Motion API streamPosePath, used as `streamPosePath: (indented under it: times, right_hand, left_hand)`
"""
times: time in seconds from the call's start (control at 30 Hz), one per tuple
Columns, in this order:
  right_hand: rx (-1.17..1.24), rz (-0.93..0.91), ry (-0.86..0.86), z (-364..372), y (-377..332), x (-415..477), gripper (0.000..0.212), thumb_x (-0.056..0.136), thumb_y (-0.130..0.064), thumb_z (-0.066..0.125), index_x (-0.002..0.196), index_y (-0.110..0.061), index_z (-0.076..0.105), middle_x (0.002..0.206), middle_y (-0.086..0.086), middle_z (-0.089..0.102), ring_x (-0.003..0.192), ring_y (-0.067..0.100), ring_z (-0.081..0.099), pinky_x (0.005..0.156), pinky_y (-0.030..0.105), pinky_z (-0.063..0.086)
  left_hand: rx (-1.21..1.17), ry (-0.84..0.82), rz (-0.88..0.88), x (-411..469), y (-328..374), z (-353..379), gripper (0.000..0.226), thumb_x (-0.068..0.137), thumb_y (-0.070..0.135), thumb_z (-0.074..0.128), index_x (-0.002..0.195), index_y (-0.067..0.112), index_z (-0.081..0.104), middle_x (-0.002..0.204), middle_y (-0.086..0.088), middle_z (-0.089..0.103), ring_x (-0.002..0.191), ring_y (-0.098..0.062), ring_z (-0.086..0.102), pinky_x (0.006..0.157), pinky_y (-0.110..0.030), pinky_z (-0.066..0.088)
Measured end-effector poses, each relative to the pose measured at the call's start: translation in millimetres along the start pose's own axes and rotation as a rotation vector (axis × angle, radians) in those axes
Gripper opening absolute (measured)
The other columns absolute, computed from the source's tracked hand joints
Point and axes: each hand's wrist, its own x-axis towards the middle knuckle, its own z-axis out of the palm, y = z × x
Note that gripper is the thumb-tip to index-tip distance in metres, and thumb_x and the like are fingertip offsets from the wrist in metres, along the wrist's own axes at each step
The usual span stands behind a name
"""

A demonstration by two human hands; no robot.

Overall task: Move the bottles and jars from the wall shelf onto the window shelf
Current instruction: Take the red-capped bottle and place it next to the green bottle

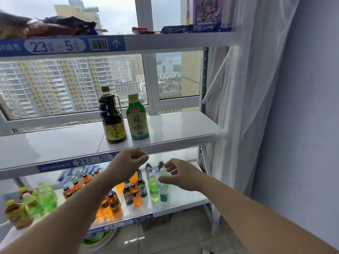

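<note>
A dark soy sauce bottle (112, 118) with a handle stands on the white window shelf (179, 129), and a green oyster sauce bottle (138, 119) stands close at its right. Both are upright in front of the window. My left hand (128, 163) hovers just below the shelf's front edge, fingers loosely curled, holding nothing. My right hand (178, 174) is a little lower and to the right, fingers relaxed and empty. Neither hand touches a bottle.
The shelf below (183, 200) carries several small orange, green and blue drink bottles (136, 194). The top shelf (174, 42) holds snack packets and a purple box (209, 11). A white curtain (256, 88) and a blue wall flank the right side.
</note>
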Motion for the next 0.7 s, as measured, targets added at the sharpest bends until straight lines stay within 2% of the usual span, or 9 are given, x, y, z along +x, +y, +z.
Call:
streamPosePath:
  times: [0.07, 0.17, 0.23, 0.3, 0.4, 0.5, 0.6, 0.7]
  right_hand:
    - [0.018, 0.008, 0.018, 3.7, -8.1, -25.5, 0.066, 0.082, -0.059, 0.078, 0.133, -0.022, 0.058, 0.122, -0.005, 0.064, 0.111, 0.015, 0.064, 0.101, 0.039, 0.056]
    - [0.066, 0.023, 0.070, 16.4, -18.1, -66.6, 0.064, 0.082, -0.058, 0.079, 0.132, -0.024, 0.058, 0.122, -0.004, 0.065, 0.112, 0.015, 0.064, 0.102, 0.040, 0.056]
    - [0.113, 0.045, 0.084, 28.6, -24.0, -98.3, 0.065, 0.082, -0.058, 0.079, 0.133, -0.026, 0.058, 0.123, -0.005, 0.064, 0.112, 0.012, 0.065, 0.102, 0.038, 0.056]
    - [0.140, 0.063, 0.099, 40.0, -29.4, -130.6, 0.065, 0.082, -0.058, 0.080, 0.134, -0.027, 0.058, 0.124, -0.006, 0.064, 0.112, 0.009, 0.065, 0.100, 0.037, 0.057]
    - [0.144, 0.099, 0.132, 51.2, -36.7, -181.2, 0.071, 0.078, -0.062, 0.079, 0.137, -0.028, 0.057, 0.125, -0.009, 0.064, 0.112, 0.007, 0.065, 0.099, 0.037, 0.058]
    - [0.170, 0.137, 0.172, 56.6, -42.3, -229.9, 0.069, 0.079, -0.061, 0.079, 0.136, -0.029, 0.057, 0.124, -0.010, 0.064, 0.112, 0.006, 0.064, 0.099, 0.036, 0.059]
    - [0.155, 0.167, 0.208, 56.3, -48.4, -272.3, 0.067, 0.080, -0.060, 0.078, 0.136, -0.029, 0.057, 0.125, -0.011, 0.064, 0.114, 0.006, 0.064, 0.100, 0.036, 0.058]
    - [0.136, 0.184, 0.238, 54.7, -54.3, -311.8, 0.068, 0.082, -0.061, 0.077, 0.138, -0.029, 0.056, 0.127, -0.011, 0.064, 0.114, 0.006, 0.064, 0.100, 0.035, 0.057]
  left_hand:
    - [-0.013, 0.027, 0.022, -20.0, -0.3, -1.6, 0.017, 0.099, 0.041, 0.064, 0.109, 0.028, 0.071, 0.099, 0.008, 0.074, 0.091, -0.022, 0.074, 0.080, -0.042, 0.063]
    - [-0.033, 0.027, 0.043, -56.4, -3.1, -1.9, 0.011, 0.100, 0.037, 0.064, 0.107, 0.031, 0.070, 0.099, 0.012, 0.073, 0.090, -0.008, 0.070, 0.073, -0.025, 0.052]
    - [-0.051, 0.000, 0.048, -84.0, -7.1, 0.0, 0.008, 0.099, 0.037, 0.066, 0.103, 0.032, 0.070, 0.097, 0.011, 0.074, 0.086, -0.007, 0.070, 0.069, -0.022, 0.049]
    - [-0.050, -0.016, 0.063, -111.7, -10.1, 2.9, 0.012, 0.098, 0.039, 0.067, 0.105, 0.031, 0.072, 0.098, 0.013, 0.074, 0.089, -0.005, 0.070, 0.070, -0.020, 0.049]
    - [-0.090, -0.047, 0.077, -151.2, -7.5, 9.1, 0.017, 0.098, 0.039, 0.067, 0.106, 0.027, 0.075, 0.099, 0.012, 0.075, 0.092, -0.006, 0.071, 0.070, -0.019, 0.050]
    - [-0.085, -0.103, 0.122, -185.7, 6.4, 14.1, 0.021, 0.098, 0.039, 0.066, 0.113, 0.026, 0.074, 0.106, 0.011, 0.074, 0.095, -0.001, 0.068, 0.076, -0.021, 0.049]
    - [-0.096, -0.138, 0.162, -216.1, 27.1, 14.4, 0.025, 0.098, 0.042, 0.066, 0.117, 0.027, 0.072, 0.108, 0.011, 0.073, 0.080, 0.004, 0.064, 0.068, -0.021, 0.051]
    - [-0.067, -0.169, 0.220, -242.1, 47.9, 14.9, 0.032, 0.096, 0.045, 0.066, 0.123, 0.028, 0.070, 0.115, 0.013, 0.071, 0.101, -0.001, 0.066, 0.088, -0.033, 0.059]
